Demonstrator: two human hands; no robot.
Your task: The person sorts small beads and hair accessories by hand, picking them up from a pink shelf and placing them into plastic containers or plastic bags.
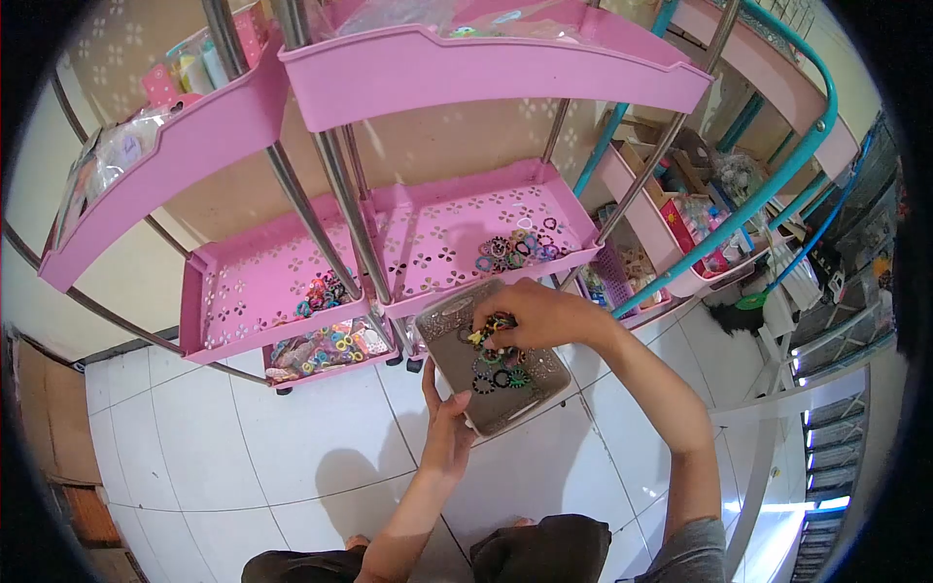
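A shallow rectangular grey-brown tray with pale rims is held over the floor, tilted towards me. My left hand grips its near left side, thumb on the rim and fingers underneath. Inside lie several small beaded-looking hair ties, mostly black, green and grey. My right hand reaches in over the tray's far right side. Its fingers are closed on a bunch of hair ties in black, yellow and green, partly hidden by the fingers.
Two pink trolleys stand ahead. On the right one's middle shelf lies a pile of hair ties; the left shelf has a smaller pile. A teal-framed rack stands right, cardboard boxes left. White tiles cover the floor.
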